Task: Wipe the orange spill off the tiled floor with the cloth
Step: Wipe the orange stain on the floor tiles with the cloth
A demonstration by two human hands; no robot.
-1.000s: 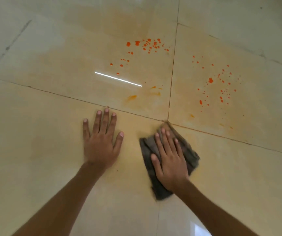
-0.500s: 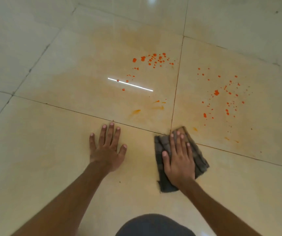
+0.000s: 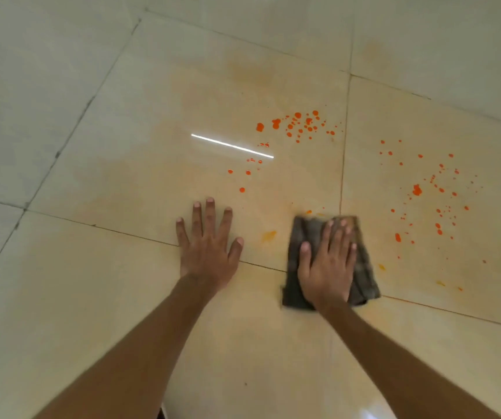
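A folded grey cloth [image 3: 364,273] lies flat on the beige tiled floor [image 3: 92,297], straddling a grout line. My right hand [image 3: 327,261] presses down on it with fingers spread. My left hand [image 3: 209,246] rests flat on the bare floor to the cloth's left, fingers apart, holding nothing. Orange drops [image 3: 299,124] are scattered on the tile beyond the hands. A second scatter of orange drops [image 3: 424,195] lies on the tile to the right. A faint orange smear [image 3: 268,235] sits between my two hands.
A pale orange film tints the tiles around the spill. Dark grout lines [image 3: 344,164] cross the floor. A bright strip of reflected light [image 3: 231,145] shows on the glossy tile beyond my left hand.
My right hand has pushed the cloth forward across the grout line toward the drops. My left hand has shifted forward a little. The camera view has moved too.
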